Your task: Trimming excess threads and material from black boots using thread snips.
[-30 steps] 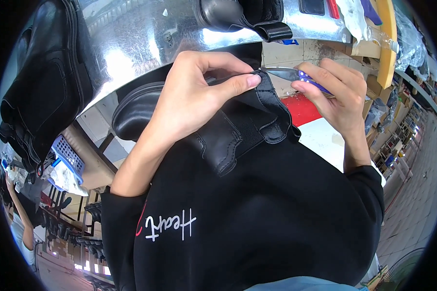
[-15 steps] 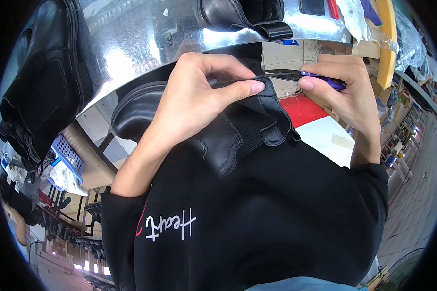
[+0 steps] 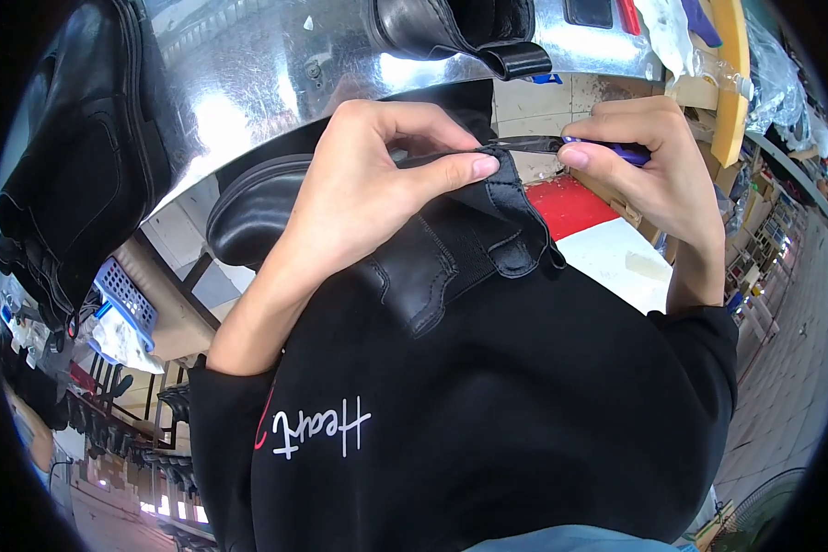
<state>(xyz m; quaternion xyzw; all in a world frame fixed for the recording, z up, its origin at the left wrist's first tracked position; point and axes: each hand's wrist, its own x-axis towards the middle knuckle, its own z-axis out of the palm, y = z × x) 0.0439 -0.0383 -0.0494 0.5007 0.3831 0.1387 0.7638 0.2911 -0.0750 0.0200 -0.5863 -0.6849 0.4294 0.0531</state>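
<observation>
A black leather ankle boot (image 3: 414, 285) lies across my lap, its toe pointing left and its opening toward the right. My left hand (image 3: 368, 189) is closed on the boot's upper edge, thumb on top and index finger behind. My right hand (image 3: 649, 166) grips a purple-handled tool (image 3: 630, 152) with a thin, dark metal end. That metal end reaches left to the boot edge, right by my left fingertips. Whether it is a blade or a pointed shaft is hard to make out.
Ahead is a shiny metal table (image 3: 239, 83) bearing another black boot (image 3: 414, 28). More black boots (image 3: 83, 120) stand at the left. A blue basket (image 3: 127, 299) sits below them. To the right are a yellow bar (image 3: 731, 83) and clear plastic bags (image 3: 777, 83).
My right hand has shifted slightly left, bringing the tool's metal end closer along the boot edge. My left hand keeps its pinch on the boot.
</observation>
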